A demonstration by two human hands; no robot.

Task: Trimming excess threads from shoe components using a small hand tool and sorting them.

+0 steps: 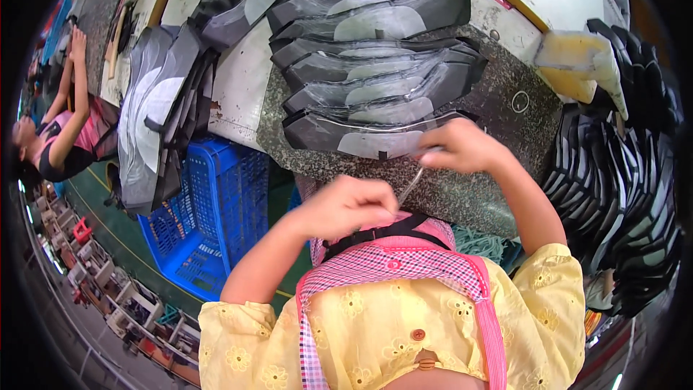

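Observation:
My right hand (465, 146) pinches the upper end of a thin silver strip (413, 184) at the near edge of the speckled work surface (498, 112). My left hand (346, 206) is closed on the strip's lower end, just above my pink checked apron (390, 267). Directly in front of my right hand lies the nearest dark grey shoe-upper piece (361, 141) with a pale grey panel. Behind it several more such pieces (375, 50) lie fanned out in an overlapping stack.
A blue plastic crate (209, 217) stands on the floor at my left. More dark pieces hang in a pile (162, 101) at the left and fill a rack (628, 180) at the right. A yellowish block (577, 65) sits at the right. Another person (61, 130) works at far left.

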